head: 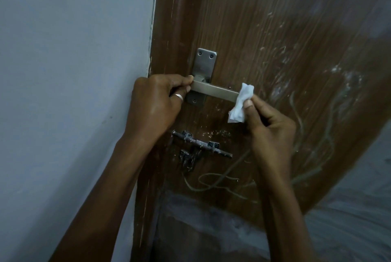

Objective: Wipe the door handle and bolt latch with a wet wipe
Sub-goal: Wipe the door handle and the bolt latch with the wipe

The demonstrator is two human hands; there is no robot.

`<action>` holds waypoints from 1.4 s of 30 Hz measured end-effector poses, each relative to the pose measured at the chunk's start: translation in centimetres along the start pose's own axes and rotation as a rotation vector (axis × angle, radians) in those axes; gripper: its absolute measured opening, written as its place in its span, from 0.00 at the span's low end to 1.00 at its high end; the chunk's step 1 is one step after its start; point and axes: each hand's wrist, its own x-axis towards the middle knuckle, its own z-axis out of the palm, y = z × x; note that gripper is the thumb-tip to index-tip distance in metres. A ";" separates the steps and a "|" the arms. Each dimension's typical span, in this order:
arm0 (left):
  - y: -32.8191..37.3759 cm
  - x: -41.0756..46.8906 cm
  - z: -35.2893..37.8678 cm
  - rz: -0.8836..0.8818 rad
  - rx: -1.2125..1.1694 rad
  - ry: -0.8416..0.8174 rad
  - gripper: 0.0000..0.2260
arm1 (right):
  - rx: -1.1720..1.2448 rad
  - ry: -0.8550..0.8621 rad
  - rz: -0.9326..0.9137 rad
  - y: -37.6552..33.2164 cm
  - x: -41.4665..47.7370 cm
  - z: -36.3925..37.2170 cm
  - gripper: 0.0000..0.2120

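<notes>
A grey metal lever door handle (215, 90) juts rightward from its screwed backplate (204, 65) on a brown wooden door. My left hand (154, 103), a ring on one finger, pinches the handle's left end near the pivot. My right hand (268, 122) pinches a crumpled white wet wipe (241, 103) and holds it wrapped over the handle's right tip. Below the handle sits a dark, paint-flecked bolt latch (201, 145) with its hasp hanging down; neither hand touches it.
The brown door (275, 29) carries white scratches and scribbles on its right half. A pale blue-grey wall (74, 50) fills the left, meeting the door frame edge (153, 39). A grey floor or wall patch (359, 209) shows at lower right.
</notes>
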 end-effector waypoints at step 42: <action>-4.6 -17.1 6.6 -0.687 -0.131 -0.136 0.16 | -0.884 -0.335 -0.532 5.2 -4.5 5.8 0.04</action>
